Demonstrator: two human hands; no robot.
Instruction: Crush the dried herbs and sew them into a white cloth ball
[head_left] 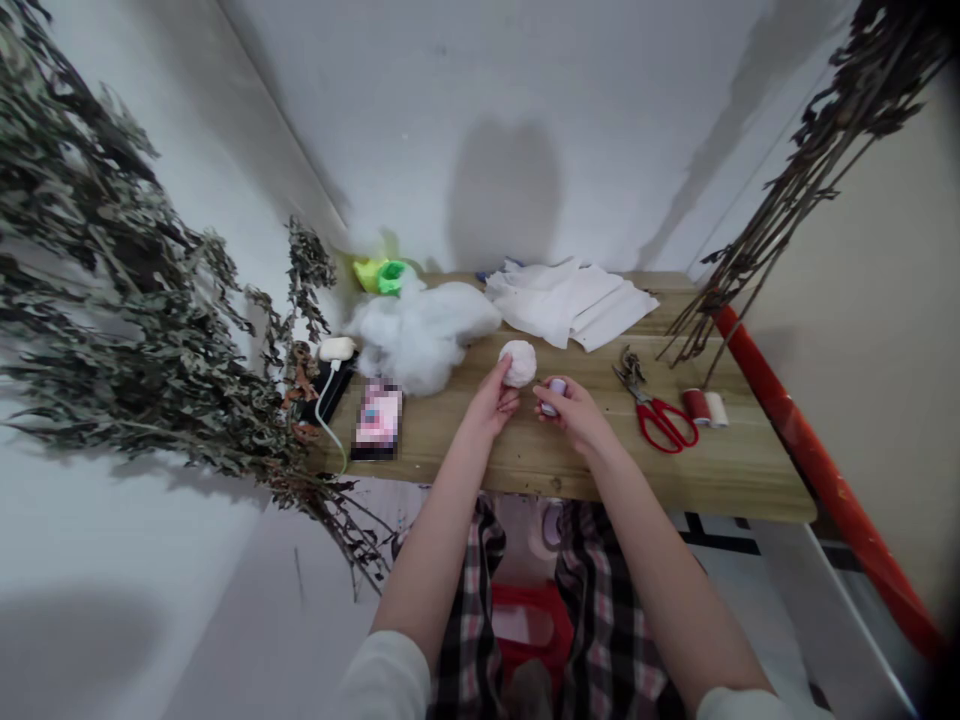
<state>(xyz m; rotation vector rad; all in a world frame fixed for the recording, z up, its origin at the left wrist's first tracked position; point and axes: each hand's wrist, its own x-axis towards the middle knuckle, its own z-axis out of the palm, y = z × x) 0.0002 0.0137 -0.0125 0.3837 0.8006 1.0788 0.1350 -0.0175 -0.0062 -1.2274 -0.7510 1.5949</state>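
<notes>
Between the fingers of my left hand point(493, 400) is a round white ball point(519, 364), which looks wrapped or padded. My right hand point(574, 410) grips a small spool of pale thread point(554, 393) just to the right of the ball. Both hands are above the front middle of the wooden table point(480, 462). A thread between spool and ball is too fine to make out. Behind my left hand lies a heap of white stuffing point(420, 335). Pieces of white cloth point(570, 300) are spread out beyond the ball.
Red-handled scissors point(664, 420) lie to the right, beside a red thread spool point(696, 407) and a white spool point(717, 409). A phone-like item point(377, 420) and a white charger point(337, 348) with its cable are on the left. Dried branches point(150, 330) flank the table.
</notes>
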